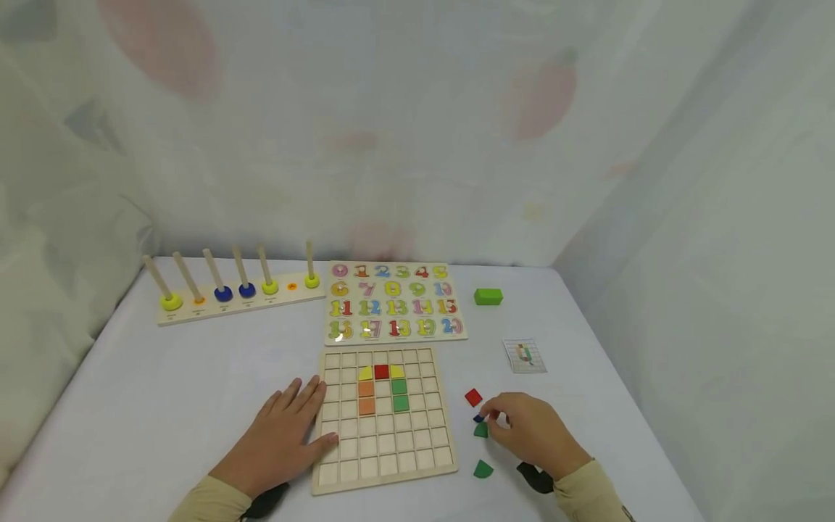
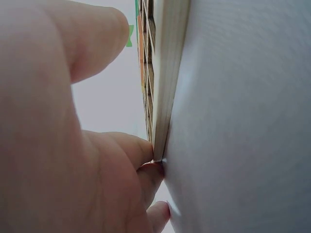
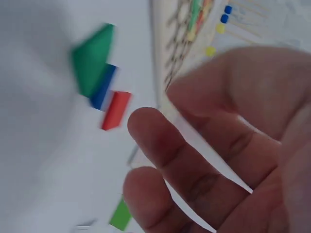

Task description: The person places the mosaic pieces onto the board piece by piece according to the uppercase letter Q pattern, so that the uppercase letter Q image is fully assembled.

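The wooden grid board bears a red square between two yellow pieces, with two orange squares and two green squares below. My left hand lies spread along the board's left edge; in the left wrist view its fingertips touch the board's side. Right of the board my right hand, fingers loosely bent, hovers beside a small blue piece. That piece lies between a red square and a green piece. The right wrist view shows no piece in my right fingers.
Another green piece lies nearer the front. A printed card and a green block are at the right. Behind the grid stands a number puzzle, with a peg stand of coloured rings to its left.
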Demonstrator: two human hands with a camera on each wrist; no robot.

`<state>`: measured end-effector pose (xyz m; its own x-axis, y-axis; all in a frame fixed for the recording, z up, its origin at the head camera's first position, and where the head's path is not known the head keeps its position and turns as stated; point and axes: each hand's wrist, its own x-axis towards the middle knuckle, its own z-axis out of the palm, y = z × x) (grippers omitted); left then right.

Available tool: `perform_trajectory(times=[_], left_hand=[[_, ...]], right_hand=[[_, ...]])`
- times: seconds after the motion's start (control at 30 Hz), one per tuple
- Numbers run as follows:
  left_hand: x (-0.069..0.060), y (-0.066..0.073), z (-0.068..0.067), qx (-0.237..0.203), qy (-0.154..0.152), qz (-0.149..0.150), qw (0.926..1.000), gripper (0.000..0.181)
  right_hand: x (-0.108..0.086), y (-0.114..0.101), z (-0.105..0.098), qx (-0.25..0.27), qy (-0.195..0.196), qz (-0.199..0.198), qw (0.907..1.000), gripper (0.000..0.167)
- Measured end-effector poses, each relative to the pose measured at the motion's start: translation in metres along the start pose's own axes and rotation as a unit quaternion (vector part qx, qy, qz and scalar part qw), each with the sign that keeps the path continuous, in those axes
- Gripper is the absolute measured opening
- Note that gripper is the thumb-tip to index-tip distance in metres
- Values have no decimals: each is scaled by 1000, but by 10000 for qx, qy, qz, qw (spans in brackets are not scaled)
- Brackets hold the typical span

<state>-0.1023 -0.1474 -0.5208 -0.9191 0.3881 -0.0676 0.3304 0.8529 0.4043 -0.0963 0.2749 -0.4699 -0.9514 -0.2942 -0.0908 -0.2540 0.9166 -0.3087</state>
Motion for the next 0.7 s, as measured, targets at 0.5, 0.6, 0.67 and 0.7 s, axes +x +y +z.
perform_trajectory(times=[0.5,0.6,0.67,0.7], left_hand=[[0,0,-1,-49,-57,-47,10000,95],[0,1,-1,-63,-50,-27,10000,95],[-1,0,-1,-63,-13,-8,10000,94],[-1,0,-2,-67,-3,1,10000,94]], right_hand=[[-12,2,24,-239,-196,91,9995,20],[-11,2,23,-90,-399,305,9987,23],[-10,1,23,-25,-508,385,9980,25],[-9,0,23,-10,-545,406,9977,26]])
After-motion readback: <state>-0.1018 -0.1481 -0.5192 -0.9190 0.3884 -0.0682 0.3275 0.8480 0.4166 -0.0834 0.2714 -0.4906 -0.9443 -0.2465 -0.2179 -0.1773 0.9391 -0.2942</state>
